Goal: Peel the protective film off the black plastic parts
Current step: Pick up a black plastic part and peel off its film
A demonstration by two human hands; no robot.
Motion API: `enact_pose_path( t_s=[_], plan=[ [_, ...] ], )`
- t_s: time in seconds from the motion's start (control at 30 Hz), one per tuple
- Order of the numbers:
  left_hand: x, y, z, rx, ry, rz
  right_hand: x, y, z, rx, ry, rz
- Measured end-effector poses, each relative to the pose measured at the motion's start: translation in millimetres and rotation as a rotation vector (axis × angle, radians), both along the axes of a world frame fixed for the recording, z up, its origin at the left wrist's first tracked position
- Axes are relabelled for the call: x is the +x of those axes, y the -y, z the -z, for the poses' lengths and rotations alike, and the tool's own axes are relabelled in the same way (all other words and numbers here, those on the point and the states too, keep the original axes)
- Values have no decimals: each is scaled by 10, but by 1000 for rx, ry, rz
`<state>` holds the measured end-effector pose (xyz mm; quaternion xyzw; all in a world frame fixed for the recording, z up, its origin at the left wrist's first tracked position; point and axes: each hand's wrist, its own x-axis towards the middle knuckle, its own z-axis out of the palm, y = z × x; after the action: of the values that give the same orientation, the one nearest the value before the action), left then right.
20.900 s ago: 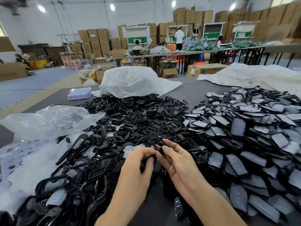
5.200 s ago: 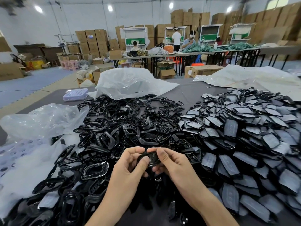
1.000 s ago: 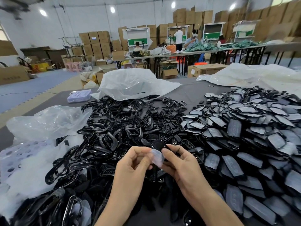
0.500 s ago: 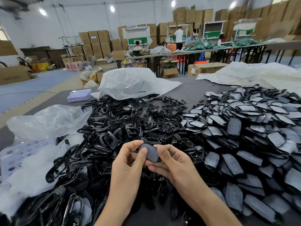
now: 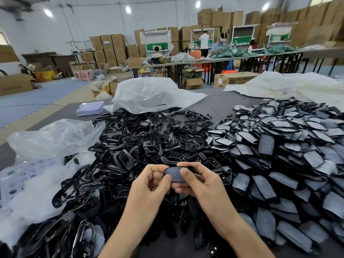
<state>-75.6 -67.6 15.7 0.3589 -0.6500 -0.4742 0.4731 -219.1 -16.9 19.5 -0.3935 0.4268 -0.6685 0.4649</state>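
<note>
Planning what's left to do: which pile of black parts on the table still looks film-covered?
The right-hand pile: its flat solid pieces look dull grey under film, whereas the middle pile is glossy, bare open frames.

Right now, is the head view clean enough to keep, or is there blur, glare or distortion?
Head view: the left hand, right hand and the black part they pinch are sharp; the top corners smear; ceiling lamps blow out; the glossy frames glint; the wide lens bends the far tables.
</note>
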Motion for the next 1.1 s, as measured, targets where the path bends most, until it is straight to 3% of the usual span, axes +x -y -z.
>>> enact_pose_path(
  t_s=[0.2, 0.37, 0.67, 1.1],
  plan=[
    [-86, -87, 40, -75, 18, -88, -29, 30, 52, 9, -42, 55],
    [-108, -77, 45, -17, -30, -62, -42, 42, 66, -16, -17, 32],
    [-90, -49, 25, 7, -71, -38, -33, 77, 83, 30, 144, -30],
    [-104, -128, 45, -103, -7, 7, -69, 46, 83, 50, 76, -88]
  ],
)
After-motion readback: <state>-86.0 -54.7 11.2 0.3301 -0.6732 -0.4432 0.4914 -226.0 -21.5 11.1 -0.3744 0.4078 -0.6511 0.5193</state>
